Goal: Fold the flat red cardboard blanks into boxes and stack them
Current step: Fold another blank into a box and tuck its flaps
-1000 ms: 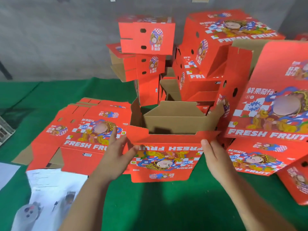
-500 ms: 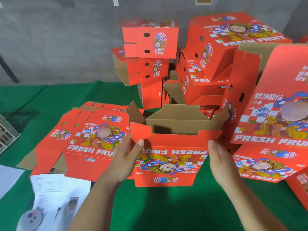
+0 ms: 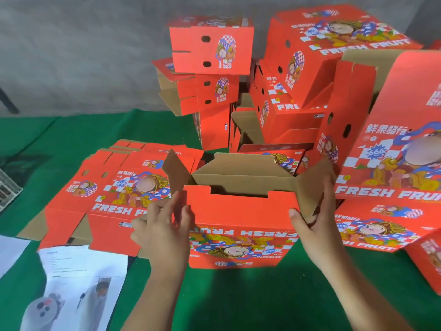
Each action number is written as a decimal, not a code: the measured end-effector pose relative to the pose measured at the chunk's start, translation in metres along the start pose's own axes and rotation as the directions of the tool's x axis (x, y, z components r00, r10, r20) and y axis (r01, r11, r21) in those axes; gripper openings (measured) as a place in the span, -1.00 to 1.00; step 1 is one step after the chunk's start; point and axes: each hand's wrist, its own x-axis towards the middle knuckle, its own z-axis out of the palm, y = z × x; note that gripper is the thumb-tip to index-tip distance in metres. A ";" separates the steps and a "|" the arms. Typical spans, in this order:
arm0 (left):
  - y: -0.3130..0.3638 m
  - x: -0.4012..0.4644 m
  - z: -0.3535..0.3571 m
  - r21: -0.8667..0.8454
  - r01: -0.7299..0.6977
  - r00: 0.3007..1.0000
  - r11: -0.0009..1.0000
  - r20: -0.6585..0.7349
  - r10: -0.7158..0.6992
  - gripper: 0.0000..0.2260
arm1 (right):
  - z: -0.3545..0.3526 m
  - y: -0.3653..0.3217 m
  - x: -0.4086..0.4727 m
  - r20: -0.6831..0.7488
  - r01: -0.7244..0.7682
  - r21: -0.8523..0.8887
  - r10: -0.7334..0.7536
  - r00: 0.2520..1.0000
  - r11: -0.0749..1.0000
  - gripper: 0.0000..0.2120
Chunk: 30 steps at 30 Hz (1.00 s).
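Head view: a half-formed box [image 3: 241,225] stands open-topped at the near middle of the green table [image 3: 238,302], long axis running left to right, between the hands. The left hand [image 3: 164,228] pinches the left end flap [image 3: 176,177], thumb and fingers curled on its lower edge. The right hand [image 3: 315,220] grips the right end flap [image 3: 312,187], thumb on the red front wall, fingers behind the brown card. Each hand sits at its own end, so both flaps likely fold inward next. Flat blanks [image 3: 114,194] lie at the left; finished boxes [image 3: 298,75] are heaped along the far edge.
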 end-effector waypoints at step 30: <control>0.033 0.067 0.040 0.134 -0.593 0.657 0.794 0.651 0.381 -0.31 | 0.002 0.006 -0.021 0.249 0.224 -0.276 -0.155 0.956 0.935 -0.33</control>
